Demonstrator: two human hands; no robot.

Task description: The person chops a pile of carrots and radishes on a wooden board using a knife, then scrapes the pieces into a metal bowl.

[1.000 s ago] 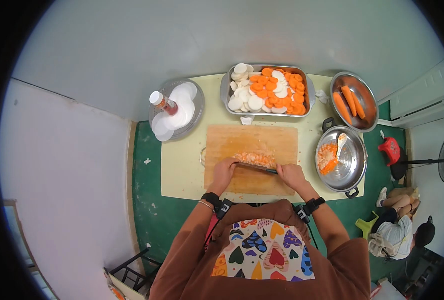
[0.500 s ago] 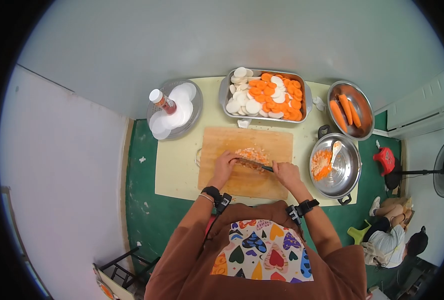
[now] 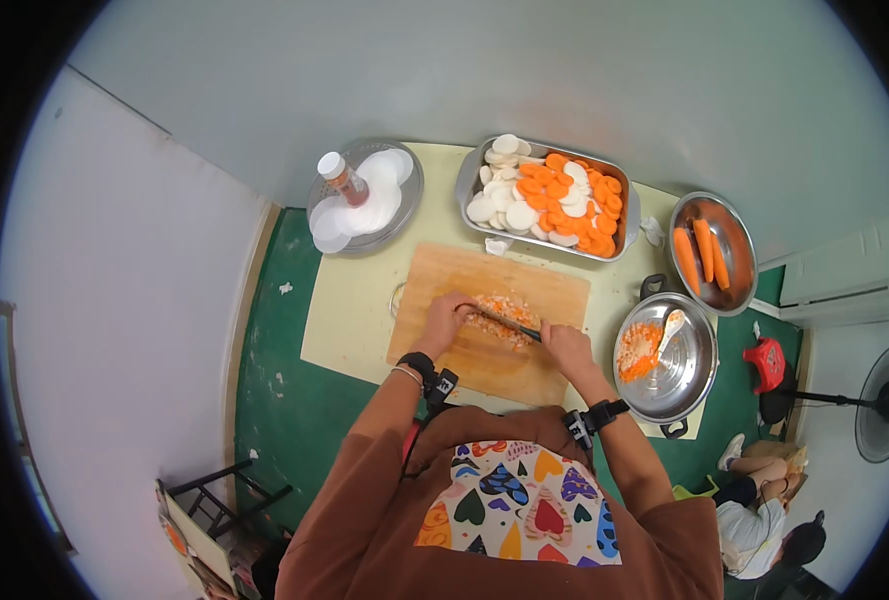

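The pale table (image 3: 352,315) carries everything. On it, near the person's body, the chopping board (image 3: 504,378) lies at a slant; for clean cutting it ought to sit flat and not slide. Beyond it stands the metal tray (image 3: 467,183) of white and orange slices, apart from the board and out of the blade's way. To the right, the two-handled pan (image 3: 686,368) holds chopped bits and a pale spoon, near enough for scraping a batch across without a long carry.

The knife (image 3: 509,323) lies slantwise over the middle of the board, seen mostly as a narrow strip, so which way its edge faces is hard to tell. The right hand (image 3: 568,348) has its fingers closed round the dark handle; a firm grip there should steer the stroke. The left hand (image 3: 446,318) is at the opposite end of the blade, fingers bent towards it; whether they pinch it or merely press on top cannot be told. They are best kept flat on the spine, clear of the edge.

The chopped orange and white bits (image 3: 507,303) lie on the board, on both sides of the blade. Gathering them into a tight heap would probably give more even cuts and fewer strays.
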